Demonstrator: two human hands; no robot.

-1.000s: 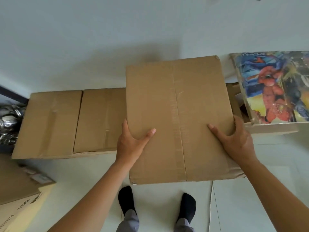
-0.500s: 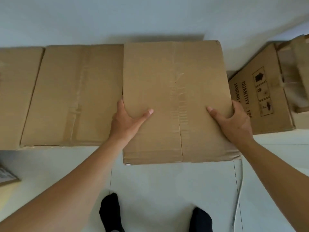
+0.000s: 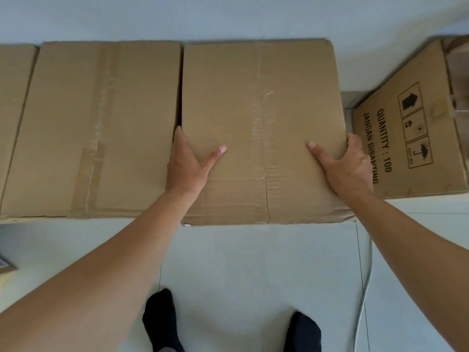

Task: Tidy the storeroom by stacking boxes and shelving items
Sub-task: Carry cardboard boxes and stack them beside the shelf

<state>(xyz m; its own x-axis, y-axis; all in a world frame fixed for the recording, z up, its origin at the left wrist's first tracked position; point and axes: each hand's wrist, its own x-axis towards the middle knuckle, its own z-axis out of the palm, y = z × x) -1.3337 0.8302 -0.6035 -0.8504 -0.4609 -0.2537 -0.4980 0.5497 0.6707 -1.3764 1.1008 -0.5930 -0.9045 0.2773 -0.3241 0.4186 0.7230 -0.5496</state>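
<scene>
Pale floor tiles [image 3: 253, 262] run up to a white wall [image 3: 228, 16]. At the floor's far edge, against that wall, we hold the plain cardboard box [image 3: 258, 97], its taped seam running from us toward the wall. Our left hand [image 3: 186, 163] grips its left side: the thumb lies flat across the top, and the fingers go down out of sight into the narrow gap beside the neighbouring box [image 3: 101, 123]. Our right hand [image 3: 347, 163] grips the right side the same way, with the thumb stretched over the top and the fingers curled over the edge.

The box we hold sits just beside its left neighbour, tops about level and its near edge slightly closer to us. We cannot tell whether its weight is on the floor. Another carton [image 3: 12, 97] continues the row at the far left.

To the right, with a sliver of floor showing between, a printed carton [image 3: 411, 138] lies turned at an angle. It reads "QUANTITY : 100" and "JANGAN DIBANTING" beside handling symbols.

Our feet in black socks [image 3: 162, 323] stand at the floor's near edge. A thin pale cable [image 3: 365, 288] trails over the tiles at the right, and the corner of one more box [image 3: 5, 269] pokes in at the lower left.
</scene>
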